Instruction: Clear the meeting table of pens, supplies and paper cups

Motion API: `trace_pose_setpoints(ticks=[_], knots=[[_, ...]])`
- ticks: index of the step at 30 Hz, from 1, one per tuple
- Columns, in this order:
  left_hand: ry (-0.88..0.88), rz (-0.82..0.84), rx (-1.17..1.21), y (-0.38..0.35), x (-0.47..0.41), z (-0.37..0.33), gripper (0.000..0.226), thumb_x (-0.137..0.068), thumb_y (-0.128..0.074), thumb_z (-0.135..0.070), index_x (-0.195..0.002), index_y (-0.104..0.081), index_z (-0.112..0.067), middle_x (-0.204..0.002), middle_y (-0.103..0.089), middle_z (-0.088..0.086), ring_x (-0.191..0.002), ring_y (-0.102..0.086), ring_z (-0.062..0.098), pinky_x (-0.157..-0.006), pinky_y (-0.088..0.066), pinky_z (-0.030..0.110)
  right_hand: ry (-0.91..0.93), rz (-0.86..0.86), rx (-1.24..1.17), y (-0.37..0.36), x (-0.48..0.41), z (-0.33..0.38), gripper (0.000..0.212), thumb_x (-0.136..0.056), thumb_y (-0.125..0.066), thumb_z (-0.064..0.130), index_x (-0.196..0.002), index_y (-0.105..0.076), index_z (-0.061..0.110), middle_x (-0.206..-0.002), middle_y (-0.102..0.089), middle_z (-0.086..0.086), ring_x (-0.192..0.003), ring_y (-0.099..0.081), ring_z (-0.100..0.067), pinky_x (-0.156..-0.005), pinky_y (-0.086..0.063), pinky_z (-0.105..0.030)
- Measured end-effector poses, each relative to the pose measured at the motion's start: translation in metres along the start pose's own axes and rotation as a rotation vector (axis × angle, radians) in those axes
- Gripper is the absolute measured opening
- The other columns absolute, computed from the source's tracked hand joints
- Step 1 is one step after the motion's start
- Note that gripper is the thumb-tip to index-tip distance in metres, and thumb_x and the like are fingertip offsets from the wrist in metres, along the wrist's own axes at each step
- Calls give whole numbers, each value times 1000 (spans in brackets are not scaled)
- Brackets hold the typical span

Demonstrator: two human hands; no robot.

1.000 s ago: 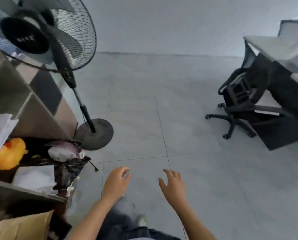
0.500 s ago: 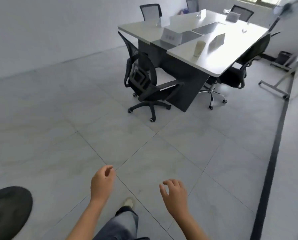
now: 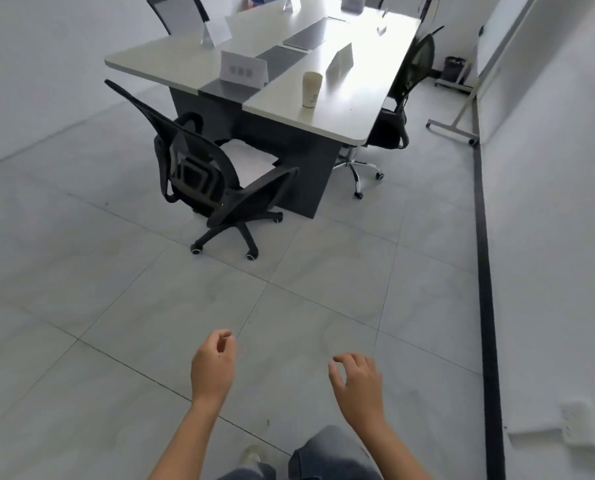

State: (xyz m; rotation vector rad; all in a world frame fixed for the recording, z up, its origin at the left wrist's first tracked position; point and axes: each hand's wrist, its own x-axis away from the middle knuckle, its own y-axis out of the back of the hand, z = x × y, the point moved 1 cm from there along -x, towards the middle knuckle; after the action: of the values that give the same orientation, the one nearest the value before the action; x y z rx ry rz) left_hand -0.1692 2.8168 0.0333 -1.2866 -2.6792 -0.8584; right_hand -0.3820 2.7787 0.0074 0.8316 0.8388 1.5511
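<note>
The left hand (image 3: 213, 367) hung over the tiled floor (image 3: 81, 271) with its fingers loosely curled round nothing, and the right hand (image 3: 358, 386) beside it was just as slack and empty. Both were well apart from the meeting table (image 3: 164, 62), where a tall paper cup (image 3: 311, 90) stood upright on the white top near the closest edge, a name card (image 3: 242, 69) to its left. A black mesh chair (image 3: 213, 181) stood at the table's near end
</note>
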Motion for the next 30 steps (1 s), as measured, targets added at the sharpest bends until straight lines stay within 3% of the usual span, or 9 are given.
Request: trace_pose_setpoints(ticks=[2,5,7,12,16,20,24,27,30], knots=[[-9,83,-27,-23,-10,-7,23,-91,-47,-11,-108,-60,-3,-93,-59,5,-92,-55,23,-76,-37,28,-52,-17,9,1,-11,-14,62,-74,-23,50,-89,-70,13,-93,-69,-3,-95,-59,-26,-73,-33,-31],[-22,155,-66,-55,-33,-28,25,-91,-47,-12,-111,-59,-4,-95,-59,5,-90,-54,20,-75,-38,27,-121,-28,17,2,-41,-37,44,-77,-38,42,-82,-71,14,-84,-71,-3,-87,-63,-28,-68,-34,-30],[-35,165,-78,-75,-53,-47,24,-91,-48,-12,-110,-59,-5,-96,-59,6,-91,-54,20,-76,-38,28,-138,-55,-15,7,-71,-48,37,-77,-44,36,-89,-70,12,-92,-70,-5,-95,-60,-29,-72,-33,-31],[-101,145,-70,-126,-106,-108,11,-89,-50,-12,-96,-57,-17,-99,-62,8,-95,-57,24,-77,-38,29,-65,-149,-79,44,-179,-58,36,-85,-45,32,-105,-65,10,-105,-66,-7,-107,-54,-28,-77,-34,-31],[-128,140,-45,-166,-131,-153,17,-90,-49,-13,-103,-60,-11,-99,-62,7,-93,-56,21,-78,-39,28,-12,-196,-125,70,-247,-64,35,-85,-47,31,-105,-65,9,-104,-66,-7,-105,-54,-28,-78,-33,-29],[-134,182,-81,-196,-143,-169,10,-90,-50,-12,-93,-56,-20,-97,-62,6,-91,-57,19,-76,-39,25,-6,-117,-160,67,-279,-69,46,-80,-39,38,-101,-66,8,-101,-67,-8,-102,-56,-29,-77,-33,-28],[-73,106,-94,-200,-175,-172,10,-89,-51,-12,-90,-56,-20,-98,-63,8,-90,-55,21,-74,-37,28,18,-36,-163,53,-315,-72,30,-89,-49,29,-107,-63,10,-109,-63,-5,-111,-50,-25,-83,-38,-29],[-45,57,-89,-199,-212,-177,11,-90,-50,-11,-96,-58,-15,-98,-61,8,-92,-55,22,-76,-37,29,40,-4,-140,49,-357,-61,29,-92,-47,27,-115,-59,13,-116,-58,-2,-117,-45,-19,-93,-37,-28],[-46,30,-72,-202,-255,-191,18,-90,-49,-11,-105,-59,-8,-100,-59,7,-92,-52,19,-77,-37,28,78,-28,-147,43,-397,-42,34,-89,-46,31,-110,-62,11,-111,-61,-5,-112,-51,-22,-92,-40,-32]])
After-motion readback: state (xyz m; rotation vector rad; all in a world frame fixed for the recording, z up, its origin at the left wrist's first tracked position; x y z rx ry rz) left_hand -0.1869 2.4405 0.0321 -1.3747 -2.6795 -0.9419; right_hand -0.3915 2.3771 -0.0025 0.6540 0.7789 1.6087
